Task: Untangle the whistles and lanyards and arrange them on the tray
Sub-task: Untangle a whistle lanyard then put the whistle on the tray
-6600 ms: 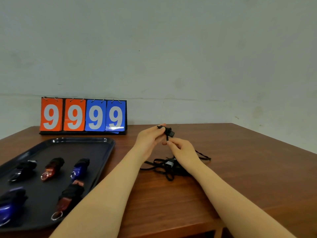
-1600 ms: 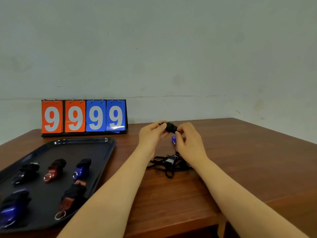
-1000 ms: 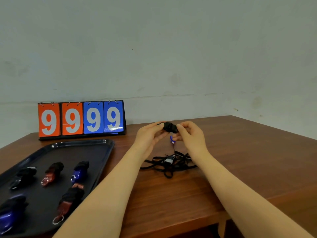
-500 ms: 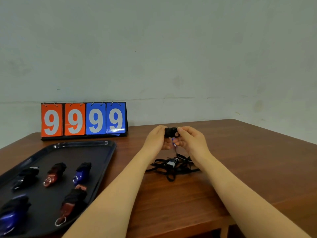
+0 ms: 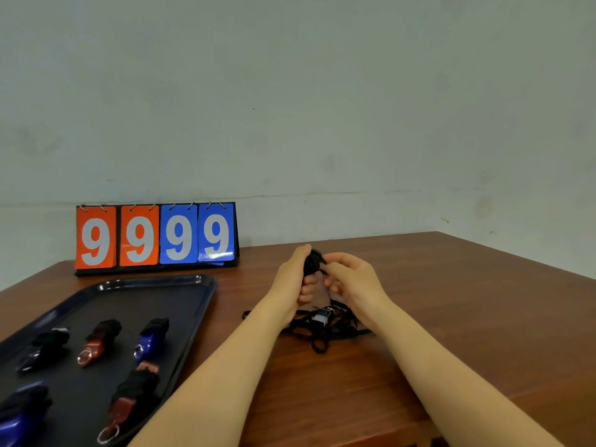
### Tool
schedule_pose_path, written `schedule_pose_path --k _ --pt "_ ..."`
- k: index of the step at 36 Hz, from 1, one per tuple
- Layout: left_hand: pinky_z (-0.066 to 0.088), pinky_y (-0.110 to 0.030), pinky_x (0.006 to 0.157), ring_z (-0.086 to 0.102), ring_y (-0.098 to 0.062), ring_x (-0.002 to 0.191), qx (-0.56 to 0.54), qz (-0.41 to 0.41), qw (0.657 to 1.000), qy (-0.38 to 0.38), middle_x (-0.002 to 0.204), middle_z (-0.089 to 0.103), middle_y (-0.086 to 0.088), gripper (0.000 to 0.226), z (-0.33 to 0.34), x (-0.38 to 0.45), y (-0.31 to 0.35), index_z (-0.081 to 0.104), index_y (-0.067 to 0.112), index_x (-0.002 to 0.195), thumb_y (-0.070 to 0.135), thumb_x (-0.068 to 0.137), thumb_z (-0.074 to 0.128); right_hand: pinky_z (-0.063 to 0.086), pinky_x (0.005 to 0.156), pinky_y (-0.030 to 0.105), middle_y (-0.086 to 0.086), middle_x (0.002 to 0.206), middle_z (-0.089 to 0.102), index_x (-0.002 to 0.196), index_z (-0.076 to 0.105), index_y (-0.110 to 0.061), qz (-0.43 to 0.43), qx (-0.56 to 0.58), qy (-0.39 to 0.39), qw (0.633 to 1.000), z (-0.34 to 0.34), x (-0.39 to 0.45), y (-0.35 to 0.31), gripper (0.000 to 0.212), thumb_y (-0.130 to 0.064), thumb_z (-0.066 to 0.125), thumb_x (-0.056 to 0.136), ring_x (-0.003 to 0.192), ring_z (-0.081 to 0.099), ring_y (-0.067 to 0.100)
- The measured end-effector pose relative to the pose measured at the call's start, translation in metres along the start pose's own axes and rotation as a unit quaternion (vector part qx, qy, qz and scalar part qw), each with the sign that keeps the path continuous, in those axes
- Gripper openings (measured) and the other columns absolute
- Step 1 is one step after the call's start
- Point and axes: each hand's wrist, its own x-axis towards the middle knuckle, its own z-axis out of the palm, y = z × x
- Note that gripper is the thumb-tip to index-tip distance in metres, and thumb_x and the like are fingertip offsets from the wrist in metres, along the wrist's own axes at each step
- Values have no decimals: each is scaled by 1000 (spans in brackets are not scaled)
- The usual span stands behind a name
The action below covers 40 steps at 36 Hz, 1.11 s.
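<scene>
Above the table's middle, my left hand (image 5: 295, 279) grips a small black wound lanyard bundle (image 5: 312, 262). My right hand (image 5: 351, 280) pinches the bundle's cord from the right side. A bit of blue shows under the bundle between my hands. Below them a tangle of black lanyard (image 5: 322, 329) with a grey-and-black whistle (image 5: 321, 318) lies on the wood. At the left, the black tray (image 5: 180, 287) carries several wrapped whistles: a black one (image 5: 45, 346), a red one (image 5: 96, 341), a blue one (image 5: 150, 337), a second red one (image 5: 129, 403) and a second blue one (image 5: 19, 414).
An orange and blue flip scoreboard (image 5: 156, 237) reading 9999 stands at the back against the wall behind the tray. The wooden table (image 5: 467, 317) stretches to the right, and its near edge runs along the bottom of the view.
The lanyard has been wound into a tight black bundle. My left hand has shifted from a fingertip pinch to a full grip around it, while my right hand stays at its right side.
</scene>
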Motion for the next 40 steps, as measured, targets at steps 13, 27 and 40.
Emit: schedule_pose_path --k 13,27,40 --pt "15 -19 34 20 -7 37 -34 -22 999 22 51 28 5 32 3 5 -1 57 11 104 41 96 50 30 42 17 3 76 61 89 60 -4 108 294 -71 947 -4 -2 -6 12 -6 49 94 59 51 9" --pt "12 -18 30 17 -6 31 -181 -118 976 8 43 26 7 38 -4 0 6 47 14 70 42 95 50 34 53 20 -6 69 52 86 59 -15 -45 -123 -50 990 4 -1 4 12 -22 56 95 58 42 7" --pt "18 -14 33 26 -5 36 -214 -134 963 -94 56 35 2 20 -12 0 12 47 8 95 27 92 53 47 68 19 -10 84 54 92 56 -25 -245 -352 23 903 -9 1 13 9 -16 56 94 73 56 7"
